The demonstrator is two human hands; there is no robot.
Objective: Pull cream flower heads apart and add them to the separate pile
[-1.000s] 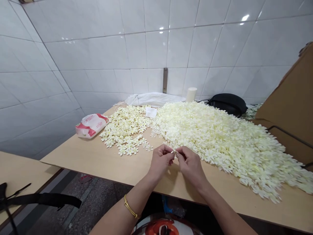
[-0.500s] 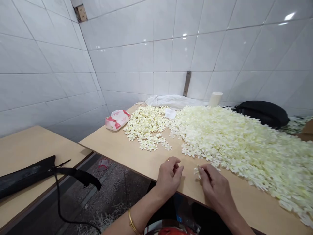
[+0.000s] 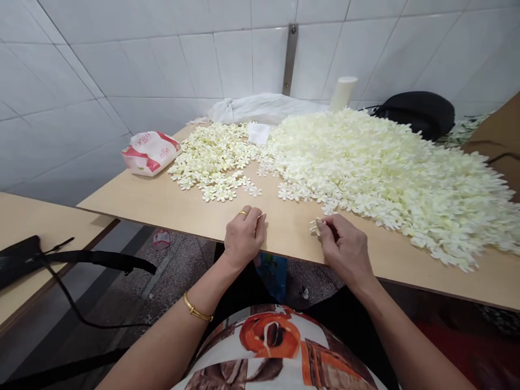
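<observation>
- Pinching a small white flower between thumb and forefinger, the right hand is closed on it, the other fingers curled under.
- Petals of that flower jut from the fingertips toward the left hand; they look thin and pale, but the fingers cover too much to tell its long axis.
- The left hand, apart from the right, is loosely curled with the thumb near the forefinger; whether anything small sits at its fingertips cannot be told. It wears a gold ring, and a smooth gold bracelet circles the forearm.
- Beneath both hands is a smooth, wood-coloured tabletop.
- Just beyond the left hand spreads a thin scatter of loose flowers, flat and open-petalled, facing many ways.
- Beyond and right of the right hand rises a deep, ruffled heap of pale yellow-white flowers.
- Farther out past the left hand are a soft, pink-and-white packet and a flat white paper.
- Farthest past the right hand stand a white cylinder and a rounded black case.
</observation>
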